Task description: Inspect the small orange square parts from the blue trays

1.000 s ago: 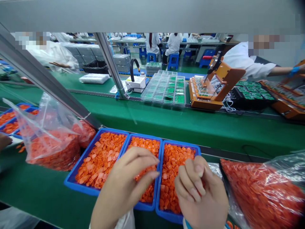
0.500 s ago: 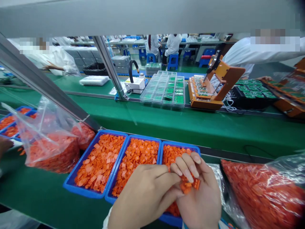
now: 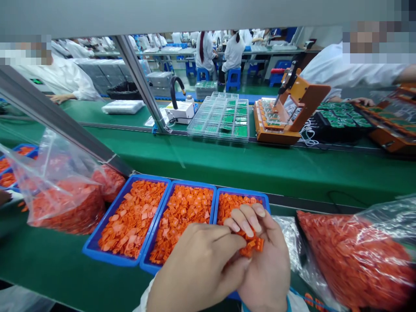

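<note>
While blue trays (image 3: 110,258) heaped with orange bits (image 3: 130,225) sit left of and beyond the fingers of the left hand (image 3: 198,262), its thumb and forefinger nearly meet, though I can't tell what they hold; just right, the right hand (image 3: 269,264) half-curls around several orange pieces (image 3: 258,245), a full bag (image 3: 351,255) right of its fingers.

comes as a small clump of orange pieces (image 3: 258,244), bright, slightly glossy, plastic-looking, with thin edges. lies loosely bunched in the upturned right hand (image 3: 264,264), held at the palm under curled fingers. sits at mixed angles rather than flat or stacked. shows small dark gaps or notches at the right end of the clump, in the open part of the palm. reaches on the left side to the fingertips of the left hand (image 3: 198,264); too covered there to tell whether pinched or merely touched. cannot be counted, being partly hidden.
</note>
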`<move>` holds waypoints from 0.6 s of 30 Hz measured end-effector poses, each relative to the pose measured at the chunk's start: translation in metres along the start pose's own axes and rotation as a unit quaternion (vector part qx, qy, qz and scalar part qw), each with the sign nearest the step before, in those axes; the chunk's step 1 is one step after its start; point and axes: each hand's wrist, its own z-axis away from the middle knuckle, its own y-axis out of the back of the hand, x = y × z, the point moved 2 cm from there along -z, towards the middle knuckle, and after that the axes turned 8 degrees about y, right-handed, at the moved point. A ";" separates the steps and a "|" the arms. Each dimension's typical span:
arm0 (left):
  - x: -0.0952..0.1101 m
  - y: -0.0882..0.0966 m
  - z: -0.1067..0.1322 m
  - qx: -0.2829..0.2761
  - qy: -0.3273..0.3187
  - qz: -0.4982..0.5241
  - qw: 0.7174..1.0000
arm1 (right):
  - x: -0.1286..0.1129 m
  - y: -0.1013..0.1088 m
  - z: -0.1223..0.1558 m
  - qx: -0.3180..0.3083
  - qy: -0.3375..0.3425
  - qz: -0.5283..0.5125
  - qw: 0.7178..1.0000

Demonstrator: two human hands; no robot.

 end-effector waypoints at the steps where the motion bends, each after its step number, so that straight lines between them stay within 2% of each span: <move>1: 0.001 0.000 0.001 -0.003 0.007 -0.002 1.000 | 0.000 0.000 0.000 -0.003 0.002 -0.005 1.000; 6: 0.002 -0.001 0.001 -0.027 0.006 0.010 1.000 | -0.001 -0.001 0.001 0.006 0.000 -0.025 1.000; 11: 0.001 -0.001 -0.003 -0.023 -0.013 0.048 0.998 | 0.000 0.000 -0.002 0.031 -0.013 -0.022 0.999; 18: 0.000 -0.002 -0.007 -0.004 0.022 0.102 0.995 | 0.003 0.001 -0.001 0.035 0.000 -0.021 0.999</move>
